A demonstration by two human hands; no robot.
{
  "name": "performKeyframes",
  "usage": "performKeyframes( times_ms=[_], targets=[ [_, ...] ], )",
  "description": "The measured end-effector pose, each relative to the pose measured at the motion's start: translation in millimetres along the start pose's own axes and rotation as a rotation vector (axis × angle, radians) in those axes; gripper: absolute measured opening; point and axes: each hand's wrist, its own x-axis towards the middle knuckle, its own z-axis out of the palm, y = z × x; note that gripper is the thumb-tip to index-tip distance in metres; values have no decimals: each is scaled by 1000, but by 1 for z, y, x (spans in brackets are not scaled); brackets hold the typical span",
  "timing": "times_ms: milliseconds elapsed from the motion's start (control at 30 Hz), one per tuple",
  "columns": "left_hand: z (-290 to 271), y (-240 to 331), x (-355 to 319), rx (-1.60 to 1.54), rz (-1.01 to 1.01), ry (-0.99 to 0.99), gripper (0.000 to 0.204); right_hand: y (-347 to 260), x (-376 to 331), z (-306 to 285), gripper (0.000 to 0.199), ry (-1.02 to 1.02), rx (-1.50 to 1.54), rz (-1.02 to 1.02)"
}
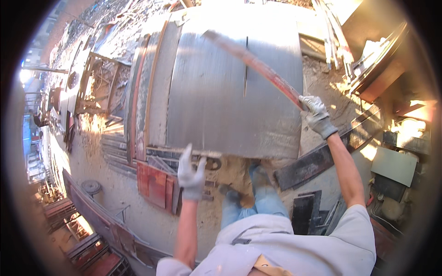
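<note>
My right hand (pixel 315 112), in a pale work glove with a grey cuff, is closed round the near end of a long narrow wooden strip (pixel 264 71) with worn red paint. The strip slants away to the far left above a grey metal saw table (pixel 207 106); whether it touches the top I cannot tell. A narrow dark slot (pixel 246 69) runs through the tabletop, partly crossed by the strip. My left hand (pixel 191 175), gloved alike, is raised near the table's front left corner. Its fingers are apart and nothing is in them.
Long boards (pixel 138 101) lie along the table's left side. Red panels (pixel 159 186) lean below its front left corner. A dark plank (pixel 306 168) lies at the front right, with dark offcuts (pixel 306 211) nearer me. Scrap wood (pixel 334 41) is piled at the far right.
</note>
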Motion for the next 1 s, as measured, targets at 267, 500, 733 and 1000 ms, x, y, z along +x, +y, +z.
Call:
performKeyframes(
  times_ms=[267,500,733,1000],
  targets=[
    [118,-1,190,498,372,-219,97,24,35,45,48,-217,-220,-34],
    [171,-25,242,371,451,-335,77,19,49,70,51,-135,-340,-45],
    [178,-38,257,282,507,-290,72,44,39,46,54,-118,-322,-21],
    [179,-30,263,269,592,-312,69,30,50,63,54,-184,-446,-60]
  ],
)
